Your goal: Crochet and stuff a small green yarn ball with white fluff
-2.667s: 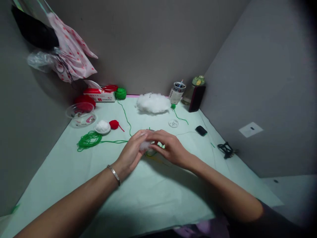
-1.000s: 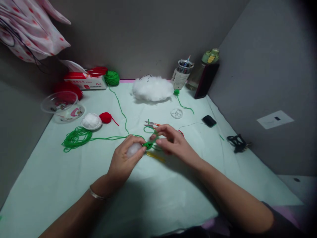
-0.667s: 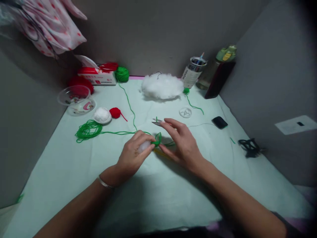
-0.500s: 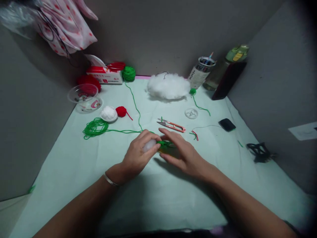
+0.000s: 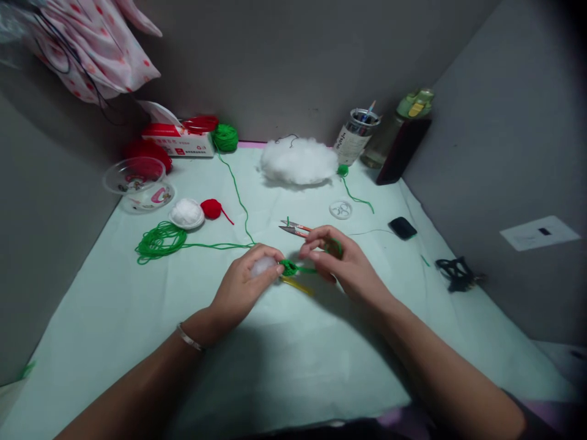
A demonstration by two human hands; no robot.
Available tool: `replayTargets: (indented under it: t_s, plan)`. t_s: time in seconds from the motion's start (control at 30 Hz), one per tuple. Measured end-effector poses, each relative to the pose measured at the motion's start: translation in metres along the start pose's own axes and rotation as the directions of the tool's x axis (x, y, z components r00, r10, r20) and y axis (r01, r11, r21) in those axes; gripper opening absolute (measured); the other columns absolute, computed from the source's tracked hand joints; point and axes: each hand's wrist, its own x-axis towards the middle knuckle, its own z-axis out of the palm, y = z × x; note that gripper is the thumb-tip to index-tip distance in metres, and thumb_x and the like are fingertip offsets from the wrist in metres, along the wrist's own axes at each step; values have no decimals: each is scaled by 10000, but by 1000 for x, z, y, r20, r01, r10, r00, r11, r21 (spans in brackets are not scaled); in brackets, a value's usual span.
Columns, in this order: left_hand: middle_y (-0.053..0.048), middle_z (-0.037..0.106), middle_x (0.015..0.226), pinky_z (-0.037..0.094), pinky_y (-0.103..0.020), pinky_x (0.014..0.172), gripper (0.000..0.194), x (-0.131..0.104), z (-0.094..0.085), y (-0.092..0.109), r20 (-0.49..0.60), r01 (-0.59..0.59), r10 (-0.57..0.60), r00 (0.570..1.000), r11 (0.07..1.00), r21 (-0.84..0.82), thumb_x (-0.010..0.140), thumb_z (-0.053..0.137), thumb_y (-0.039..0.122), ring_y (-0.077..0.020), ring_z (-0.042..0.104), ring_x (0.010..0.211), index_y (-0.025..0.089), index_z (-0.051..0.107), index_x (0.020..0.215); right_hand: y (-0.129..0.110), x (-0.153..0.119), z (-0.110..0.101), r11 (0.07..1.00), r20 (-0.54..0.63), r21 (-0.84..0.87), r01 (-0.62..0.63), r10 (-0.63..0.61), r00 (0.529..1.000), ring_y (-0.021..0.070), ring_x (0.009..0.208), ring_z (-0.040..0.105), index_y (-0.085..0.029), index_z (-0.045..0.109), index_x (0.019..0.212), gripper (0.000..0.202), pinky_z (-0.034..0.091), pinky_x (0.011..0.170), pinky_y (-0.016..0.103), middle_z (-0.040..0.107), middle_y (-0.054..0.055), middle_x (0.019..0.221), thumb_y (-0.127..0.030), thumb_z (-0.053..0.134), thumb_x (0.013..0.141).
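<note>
My left hand pinches a small green crocheted piece at its fingertips. A rounded whitish wad is tucked between its thumb and forefinger; its material is blurred. Below the piece juts a yellow stick like a crochet hook, its near end hidden by the left fingertips. My right hand has its fingers curled round green yarn that runs across to the piece. Thread snips lie just beyond, their handles covered by the right hand.
Left lie coiled green yarn, white stuffing in a dish and a red yarn ball. Behind are fluffy stuffing, a pen tin and a bottle. A dark pad and black clip sit right.
My right hand has drawn away from the left, its fingers now curled round the yarn, and covers the snips' handles. The yellow stick shows more plainly. The whole view has shifted slightly.
</note>
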Motion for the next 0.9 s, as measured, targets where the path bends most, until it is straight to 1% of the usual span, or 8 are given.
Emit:
replayTargets:
  t_s: [0.13,0.27,0.33,0.43,0.53,0.67,0.8,0.9]
  plan:
    - [-30,682,932,458,-337,845,69,1,1,-3,17,-113,112,994,990,86,897,677,290,-224,637,913,239,722,905,0,-4,7,931,143,-358,66,-16,990,105,624,454,-188,637,849,125,351,569,247,577,-26,725,-286,662,923]
    - [-28,673,919,453,-331,852,76,4,2,-10,47,-163,158,986,977,135,912,657,261,-219,637,915,232,727,912,1,-7,8,856,176,-510,86,6,984,100,605,422,-187,641,855,107,320,561,243,533,-51,673,-261,652,931]
    - [-25,669,915,453,-325,849,81,4,1,-12,56,-180,173,983,975,134,916,652,257,-214,634,906,231,728,912,1,-8,6,878,212,-474,68,38,977,99,600,453,-183,653,856,132,345,562,239,566,-43,678,-272,636,951]
    - [-23,673,924,453,-324,864,92,4,1,-12,59,-152,147,987,983,98,924,652,286,-213,634,912,232,726,912,1,-7,5,955,281,-295,-19,106,954,103,584,544,-173,659,865,207,406,559,238,637,-19,699,-338,610,980]
    - [-13,688,941,455,-313,822,115,1,3,-8,6,-42,42,999,998,38,886,706,334,-208,624,887,236,688,945,2,-6,9,972,212,-230,-47,97,972,103,561,578,-179,650,837,181,416,542,232,632,-25,674,-319,626,950]
    - [28,636,862,424,-284,713,316,0,6,-3,-42,77,-75,996,996,47,740,836,381,-185,561,792,242,603,903,6,-7,16,960,89,-279,-23,50,995,101,534,583,-193,641,786,107,416,553,232,605,-47,607,-221,621,887]
    - [18,638,856,425,-294,730,212,3,5,-3,41,111,-113,993,993,41,813,743,386,-191,567,803,235,613,887,9,-8,18,928,62,-371,38,-16,998,105,531,532,-191,655,805,114,393,551,238,595,-46,576,-224,599,900]
    - [11,627,835,430,-307,733,121,3,6,-4,37,82,-86,996,991,101,834,671,327,-198,573,786,234,605,872,14,-9,19,841,92,-511,175,-149,985,110,583,508,-198,650,805,126,379,576,243,632,-22,654,-214,586,911]
